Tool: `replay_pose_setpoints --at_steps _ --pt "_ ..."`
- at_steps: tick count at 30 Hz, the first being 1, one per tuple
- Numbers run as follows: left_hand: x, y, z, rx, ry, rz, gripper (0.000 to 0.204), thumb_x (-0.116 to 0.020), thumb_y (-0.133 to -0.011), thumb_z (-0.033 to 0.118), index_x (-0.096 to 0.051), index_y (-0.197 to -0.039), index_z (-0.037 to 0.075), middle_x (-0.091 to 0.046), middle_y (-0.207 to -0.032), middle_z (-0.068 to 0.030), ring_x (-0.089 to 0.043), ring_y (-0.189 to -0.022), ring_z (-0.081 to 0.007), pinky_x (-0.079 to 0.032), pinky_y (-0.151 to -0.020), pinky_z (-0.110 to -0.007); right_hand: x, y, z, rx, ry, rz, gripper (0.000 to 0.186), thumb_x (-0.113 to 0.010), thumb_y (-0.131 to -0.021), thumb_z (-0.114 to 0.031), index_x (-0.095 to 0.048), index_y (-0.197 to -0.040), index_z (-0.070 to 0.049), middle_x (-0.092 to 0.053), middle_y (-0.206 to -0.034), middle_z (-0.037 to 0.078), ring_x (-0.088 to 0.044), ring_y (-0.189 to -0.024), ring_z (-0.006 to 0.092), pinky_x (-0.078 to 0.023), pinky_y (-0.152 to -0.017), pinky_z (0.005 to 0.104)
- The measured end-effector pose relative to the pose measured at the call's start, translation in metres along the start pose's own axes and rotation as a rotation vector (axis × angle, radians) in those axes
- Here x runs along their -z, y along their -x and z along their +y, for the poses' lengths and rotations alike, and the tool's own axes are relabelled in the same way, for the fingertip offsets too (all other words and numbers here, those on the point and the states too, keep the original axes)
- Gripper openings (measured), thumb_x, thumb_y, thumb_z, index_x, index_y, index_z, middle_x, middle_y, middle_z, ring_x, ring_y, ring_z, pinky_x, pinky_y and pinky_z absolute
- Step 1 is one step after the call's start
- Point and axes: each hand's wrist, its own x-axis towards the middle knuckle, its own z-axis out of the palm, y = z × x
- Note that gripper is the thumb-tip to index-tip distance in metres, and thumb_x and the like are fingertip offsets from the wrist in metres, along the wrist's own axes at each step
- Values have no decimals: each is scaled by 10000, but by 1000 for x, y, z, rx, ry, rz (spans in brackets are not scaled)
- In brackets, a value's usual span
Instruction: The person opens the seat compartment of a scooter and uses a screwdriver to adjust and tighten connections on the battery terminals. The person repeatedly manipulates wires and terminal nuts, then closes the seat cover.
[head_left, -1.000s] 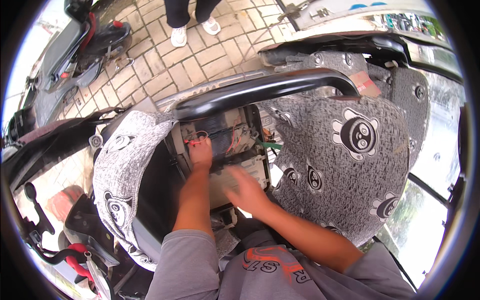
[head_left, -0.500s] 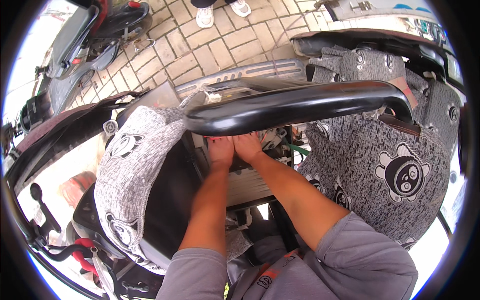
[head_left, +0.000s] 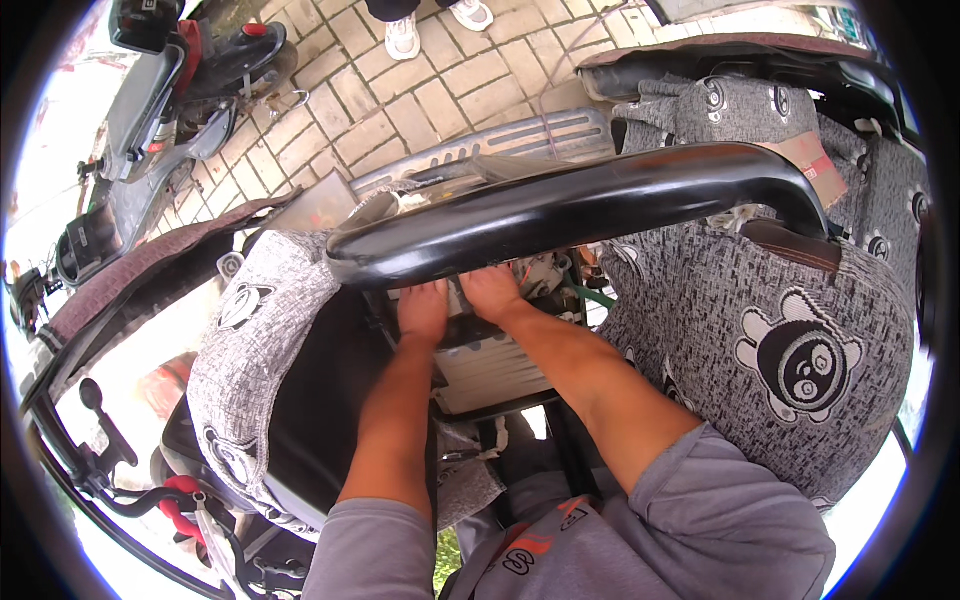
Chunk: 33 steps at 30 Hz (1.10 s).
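Bare hands reach beneath a black bar [head_left: 560, 210] into an open compartment [head_left: 500, 409] between two grey patterned seat covers. The left hand [head_left: 423, 312] lies palm down towards the compartment's left edge; the right hand [head_left: 491, 293] reaches in beside it, slightly apart. Both look loosely extended, but the bar hides the fingertips, so whether either grips anything cannot be told. A pale box [head_left: 490, 372] sits along the near edge, with a dark block [head_left: 462, 328] beyond it, partly under the hands. Good handling here likely means even pressure from both hands, wrists low beneath the bar, and fingers clear of the red wire [head_left: 527, 270] and green band [head_left: 596, 296] towards the right edge.
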Motion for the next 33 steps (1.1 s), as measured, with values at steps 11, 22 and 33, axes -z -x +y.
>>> replay_pose_setpoints --at_steps 11,22,33 --pt "36 4 19 42 -10 -50 562 -685 -658 118 -456 -1168 59 -481 -1116 -94 -477 -1064 -249 -377 -895 -391 1 15 1 -9 36 243 520 -715 -607 -119 -519 -1082 -41 -519 -1061 96 -464 -1079 265 -294 -1014 488" --pt "46 6 25 84 -31 -94 563 -700 -652 125 -456 -1158 98 -486 -1100 -63 -483 -1056 -227 -380 -885 -420 18 20 -12 41 -82 173 541 -700 -609 -113 -515 -1115 -57 -519 -1089 84 -459 -1106 249 -293 -1008 503" --pt "62 5 21 42 0 -179 594 -703 -656 142 -449 -1190 88 -484 -1139 -69 -461 -1110 -238 -375 -889 -424 22 15 -9 55 -126 77 512 -699 -594 -106 -513 -1069 -63 -508 -1057 87 -462 -1076 260 -296 -987 548"
